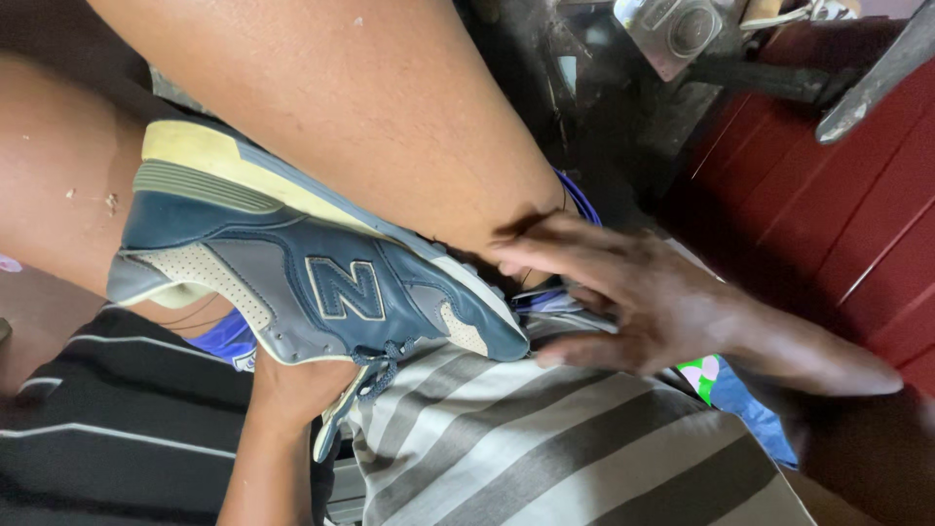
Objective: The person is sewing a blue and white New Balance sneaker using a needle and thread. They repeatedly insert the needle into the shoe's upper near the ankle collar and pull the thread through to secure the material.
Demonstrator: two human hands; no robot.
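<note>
A blue and grey sneaker [321,278] with a cream sole lies on its side against my bare thigh [370,107], toe pointing right. Its blue laces [375,375] hang loose below it. My left hand [292,385] comes up from below and holds the sneaker from underneath; the shoe hides its fingers. Just right of the toe is my right hand [628,302], blurred, with its fingers spread. It holds nothing, and its fingertips are close to the thigh and the toe.
Grey striped cloth [545,448] covers my lap, with black striped fabric [117,429] at the lower left. Blue and green cloth [726,390] lies under my right wrist. Red wooden boards [838,205] run along the right, with a grey metal machine part [672,29] at the top.
</note>
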